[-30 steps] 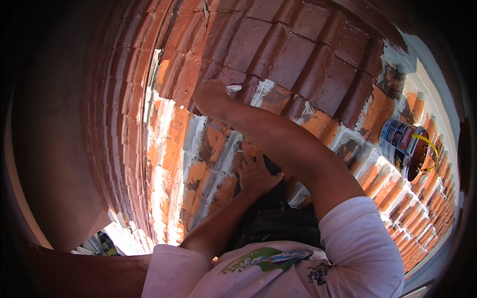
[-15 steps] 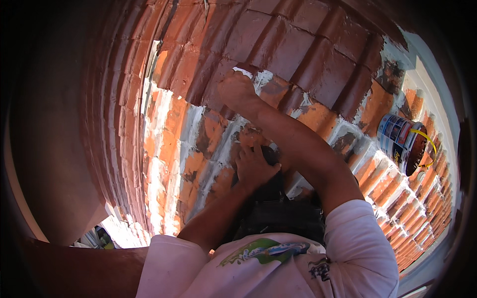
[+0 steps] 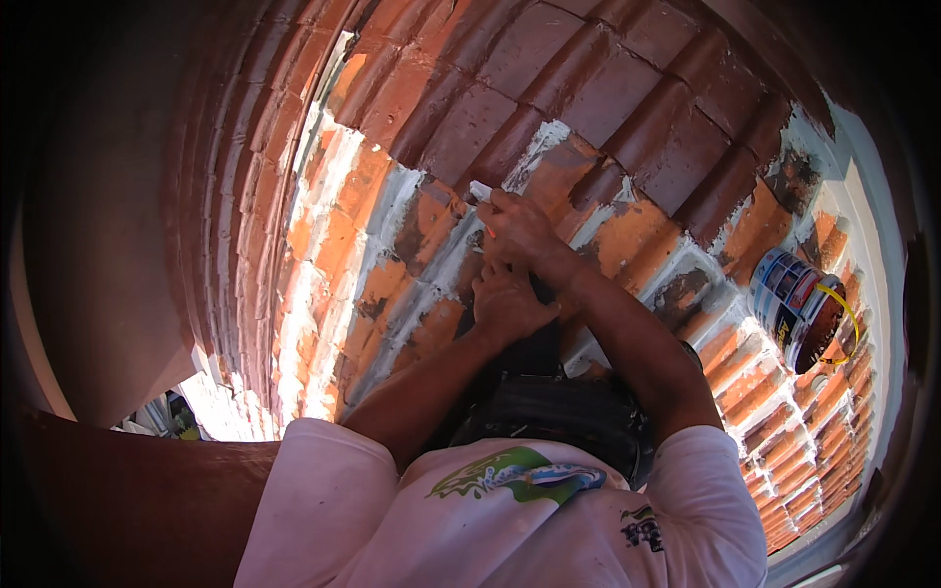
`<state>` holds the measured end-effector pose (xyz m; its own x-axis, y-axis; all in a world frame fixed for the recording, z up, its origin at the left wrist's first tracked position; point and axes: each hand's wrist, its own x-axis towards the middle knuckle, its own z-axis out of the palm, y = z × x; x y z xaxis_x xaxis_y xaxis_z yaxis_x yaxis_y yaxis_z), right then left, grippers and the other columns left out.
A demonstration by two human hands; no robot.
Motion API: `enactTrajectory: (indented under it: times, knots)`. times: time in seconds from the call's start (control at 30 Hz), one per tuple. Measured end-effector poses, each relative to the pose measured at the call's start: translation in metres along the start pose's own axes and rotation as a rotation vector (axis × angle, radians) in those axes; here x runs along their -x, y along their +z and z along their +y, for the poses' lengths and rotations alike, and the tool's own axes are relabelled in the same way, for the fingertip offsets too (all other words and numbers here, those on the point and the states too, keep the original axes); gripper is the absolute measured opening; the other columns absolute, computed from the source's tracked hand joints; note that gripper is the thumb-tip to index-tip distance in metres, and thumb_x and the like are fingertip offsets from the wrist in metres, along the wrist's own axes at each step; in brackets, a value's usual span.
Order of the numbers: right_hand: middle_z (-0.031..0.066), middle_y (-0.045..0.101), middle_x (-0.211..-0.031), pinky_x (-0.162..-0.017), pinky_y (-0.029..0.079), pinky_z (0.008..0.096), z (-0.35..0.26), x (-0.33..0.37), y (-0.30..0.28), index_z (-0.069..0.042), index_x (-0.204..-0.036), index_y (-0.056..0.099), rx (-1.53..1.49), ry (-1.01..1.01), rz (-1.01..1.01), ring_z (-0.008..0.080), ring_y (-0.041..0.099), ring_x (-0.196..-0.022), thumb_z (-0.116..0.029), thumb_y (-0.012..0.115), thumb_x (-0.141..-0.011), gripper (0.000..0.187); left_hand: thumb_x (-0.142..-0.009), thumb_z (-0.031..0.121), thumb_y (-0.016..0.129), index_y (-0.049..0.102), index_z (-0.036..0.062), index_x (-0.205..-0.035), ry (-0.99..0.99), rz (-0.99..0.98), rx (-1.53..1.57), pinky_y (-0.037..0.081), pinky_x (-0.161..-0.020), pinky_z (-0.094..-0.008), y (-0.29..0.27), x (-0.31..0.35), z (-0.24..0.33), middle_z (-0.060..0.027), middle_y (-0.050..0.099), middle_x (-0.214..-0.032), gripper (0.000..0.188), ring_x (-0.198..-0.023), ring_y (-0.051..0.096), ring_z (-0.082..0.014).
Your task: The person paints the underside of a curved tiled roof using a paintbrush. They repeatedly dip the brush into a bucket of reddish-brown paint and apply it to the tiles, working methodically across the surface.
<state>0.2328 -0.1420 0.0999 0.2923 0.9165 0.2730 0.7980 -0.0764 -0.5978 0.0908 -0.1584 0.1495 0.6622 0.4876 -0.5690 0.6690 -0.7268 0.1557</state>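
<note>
Brush [image 3: 481,191] in right hand [image 3: 520,230], left hand [image 3: 507,304] flat on tiles [image 3: 627,118].

Your right hand [image 3: 518,227] sits on the tile roof [image 3: 627,108], just beyond your left hand [image 3: 508,304]; the two are close together, near frame centre. Small pale tool [image 3: 480,190] at the right hand's far tip, on a tile joint. Paint bucket [image 3: 799,309] lies well to your right on the tiles. Wall [image 3: 108,245] to your left.

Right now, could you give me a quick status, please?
Right hand on tile joint, white tool at fingertips. Left hand flat on roof tiles. Paint bucket aside.
</note>
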Motion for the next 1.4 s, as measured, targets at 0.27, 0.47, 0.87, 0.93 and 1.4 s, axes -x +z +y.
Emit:
enactTrajectory:
  times: [0.27,0.47,0.87,0.93,1.4]
  knots:
    - [0.0194,0.077,-0.105,-0.088,0.059,0.0417,0.038,-0.005,-0.03,-0.002,-0.114,0.077,-0.5,0.397,-0.016,0.038,0.075,-0.101,-0.009,0.073,-0.089,0.027,-0.082,0.07,0.078,0.044,-0.0038,-0.16,0.007,-0.025,0.033,0.043,-0.115,-0.0588,-0.001,0.001,0.0,-0.0325,0.056,-0.151,0.112,-0.14,0.053,-0.0469]
    - [0.0181,0.074,-0.1,-0.084,0.06,0.0481,0.055,0.01,-0.049,-0.003,-0.102,0.076,0.06,0.174,0.317,0.0361,0.073,-0.093,-0.01,0.073,-0.085,0.018,-0.081,0.075,0.076,0.036,-0.0019,-0.164,-0.026,-0.123,0.031,0.025,-0.131,-0.06,-0.01,0.0,0.005,-0.0357,0.045,-0.16,0.12,-0.156,0.038,-0.0539]
    - [0.0134,0.078,-0.113,-0.086,0.062,0.0359,-0.029,0.137,-0.202,0.003,-0.116,0.077,-0.43,0.505,0.525,0.0231,0.076,-0.091,-0.005,0.073,-0.099,0.02,-0.084,0.073,0.073,0.018,-0.0027,-0.174,-0.04,-0.15,-0.005,0.024,-0.133,-0.0557,-0.008,-0.001,0.007,-0.0334,0.043,-0.168,0.13,-0.157,0.043,-0.0435]
    - [0.0149,0.077,-0.114,-0.079,0.061,0.0338,-0.051,0.188,-0.259,0.007,-0.116,0.075,-0.635,0.691,0.814,0.0209,0.074,-0.082,-0.005,0.072,-0.099,0.021,-0.082,0.072,0.078,0.025,-0.0013,-0.172,-0.026,-0.07,-0.017,0.03,-0.129,-0.0578,-0.003,-0.003,0.006,-0.0347,0.042,-0.165,0.127,-0.155,0.042,-0.0481]
    - [0.0128,0.081,-0.091,-0.066,0.057,0.0299,-0.016,0.378,-0.408,0.003,-0.108,0.081,-0.061,1.23,1.288,0.0154,0.075,-0.076,-0.018,0.077,-0.093,0.026,-0.08,0.06,0.088,0.038,0.0038,-0.167,0.047,-0.043,0.092,0.043,-0.12,-0.0601,-0.009,0.004,0.017,-0.0385,0.051,-0.153,0.115,-0.144,0.052,-0.0549]
